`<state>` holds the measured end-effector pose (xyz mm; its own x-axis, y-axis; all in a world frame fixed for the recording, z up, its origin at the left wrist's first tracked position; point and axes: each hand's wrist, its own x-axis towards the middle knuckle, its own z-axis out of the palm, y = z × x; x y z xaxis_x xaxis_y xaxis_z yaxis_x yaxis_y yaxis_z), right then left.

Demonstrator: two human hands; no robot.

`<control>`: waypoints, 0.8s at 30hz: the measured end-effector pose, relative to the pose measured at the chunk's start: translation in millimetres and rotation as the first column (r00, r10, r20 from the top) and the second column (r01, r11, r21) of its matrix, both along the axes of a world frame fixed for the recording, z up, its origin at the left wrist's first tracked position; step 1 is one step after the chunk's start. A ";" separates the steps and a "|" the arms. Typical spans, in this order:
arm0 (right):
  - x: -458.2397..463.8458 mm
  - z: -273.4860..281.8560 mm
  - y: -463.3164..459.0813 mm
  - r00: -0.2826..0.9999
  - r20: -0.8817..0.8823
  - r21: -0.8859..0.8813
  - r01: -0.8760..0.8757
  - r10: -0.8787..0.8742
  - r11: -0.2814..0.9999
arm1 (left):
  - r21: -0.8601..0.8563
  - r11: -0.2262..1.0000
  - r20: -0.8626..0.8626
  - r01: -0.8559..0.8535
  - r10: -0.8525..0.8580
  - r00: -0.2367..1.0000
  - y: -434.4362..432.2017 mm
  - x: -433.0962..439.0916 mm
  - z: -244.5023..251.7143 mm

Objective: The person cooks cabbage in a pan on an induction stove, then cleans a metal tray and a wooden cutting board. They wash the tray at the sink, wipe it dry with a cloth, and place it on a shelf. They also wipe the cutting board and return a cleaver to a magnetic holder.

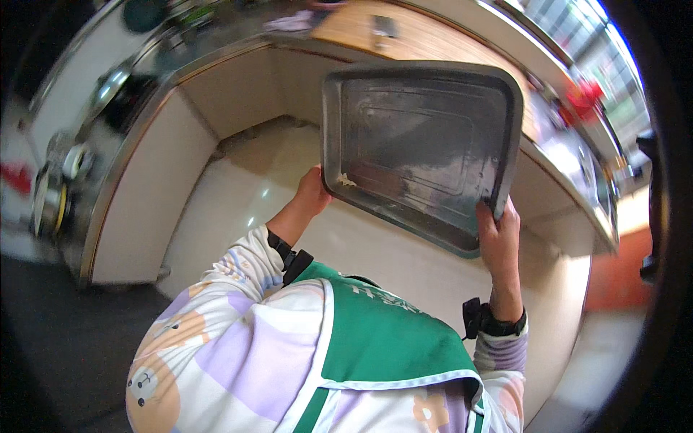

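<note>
Both of my hands hold a dark metal baking tray (414,130), tilted so that its inside faces me. My left hand (314,192) grips the tray's lower left corner, with the fingers hidden behind it. At the lower right edge my right hand (498,233) has its thumb on the inner wall and the other fingers out of sight underneath. A small pale scrap of food or residue (346,180) clings to the tray's lower left inside. Shiny wet-looking patches show on the tray's bottom.
Behind the tray runs a wooden countertop (455,40) with a small dark object (384,26) on it. Cabinets (157,189) and a counter with cookware (51,200) stand to the left. A sink area (566,157) lies right, below a window. Pale floor tiles (233,233) show beneath.
</note>
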<state>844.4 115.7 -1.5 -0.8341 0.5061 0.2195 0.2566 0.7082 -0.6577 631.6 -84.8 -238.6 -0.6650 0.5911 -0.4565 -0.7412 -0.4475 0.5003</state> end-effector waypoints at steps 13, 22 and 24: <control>184.2 5.0 190.0 0.782 0.003 0.043 0.623 -0.623 0.781 | 0.050 0.650 0.086 0.759 -0.760 0.645 337.6 136.4 10.2; 256.6 -35.5 237.8 0.580 -0.168 -0.066 0.801 -0.797 0.596 | 0.132 0.514 -0.165 0.848 -0.832 0.530 473.0 164.1 15.0; 269.4 -36.6 246.4 0.491 -0.114 -0.147 0.852 -0.864 0.503 | 0.098 0.494 -0.183 0.864 -0.844 0.504 496.3 177.7 17.1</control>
<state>1113.8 362.1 -38.1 0.0622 0.9696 0.2367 0.6078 0.1513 -0.7795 809.2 411.5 -221.6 0.1722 0.9481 -0.2672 -0.7564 0.3010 0.5808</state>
